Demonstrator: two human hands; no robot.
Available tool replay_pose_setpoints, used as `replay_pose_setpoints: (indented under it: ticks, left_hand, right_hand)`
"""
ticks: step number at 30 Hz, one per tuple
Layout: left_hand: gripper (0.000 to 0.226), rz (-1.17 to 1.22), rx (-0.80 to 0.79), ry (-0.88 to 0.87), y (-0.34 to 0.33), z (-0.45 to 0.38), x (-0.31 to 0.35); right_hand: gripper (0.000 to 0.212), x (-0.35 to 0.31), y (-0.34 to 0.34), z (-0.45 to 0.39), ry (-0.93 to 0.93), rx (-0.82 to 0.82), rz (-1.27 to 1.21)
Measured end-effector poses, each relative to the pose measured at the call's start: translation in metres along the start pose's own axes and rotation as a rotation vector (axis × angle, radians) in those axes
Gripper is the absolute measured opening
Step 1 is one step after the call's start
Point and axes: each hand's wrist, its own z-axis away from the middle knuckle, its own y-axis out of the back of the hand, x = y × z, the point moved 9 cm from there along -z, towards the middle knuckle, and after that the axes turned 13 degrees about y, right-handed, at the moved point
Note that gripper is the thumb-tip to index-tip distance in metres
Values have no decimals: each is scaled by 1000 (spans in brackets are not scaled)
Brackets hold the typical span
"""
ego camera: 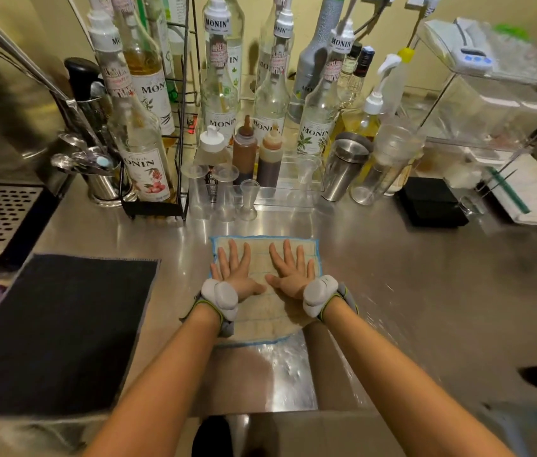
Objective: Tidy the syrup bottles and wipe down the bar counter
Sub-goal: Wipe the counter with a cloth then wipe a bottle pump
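I have both hands, left (234,271) and right (290,270), flat with fingers spread on the cloth (262,308), centre frame on the desk (409,275); I'd keep even pressure, sweeping toward the bottles (224,94) above.

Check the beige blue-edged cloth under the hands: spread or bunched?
Spread flat. The beige blue-edged cloth lies smooth on the steel counter, left hand and right hand pressing it with straight fingers.

Left hand (235,272) and right hand (293,270) side by side, palms down, fingers spread, arms outstretched
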Motion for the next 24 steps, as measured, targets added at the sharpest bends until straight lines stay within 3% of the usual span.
replay_pose_setpoints:
  ticks: [11,18,24]
  left_hand:
    - [95,51,0,12,-41,58,-8]
    - [80,394,85,121,-6,56,-22]
    - [97,232,101,226,12,16,-61]
  right_hand:
    - [70,7,-27,63,45,-16,11]
    - [88,16,-17,61,-22,52,74]
    - [98,-6,-7,45,-91,131,47]
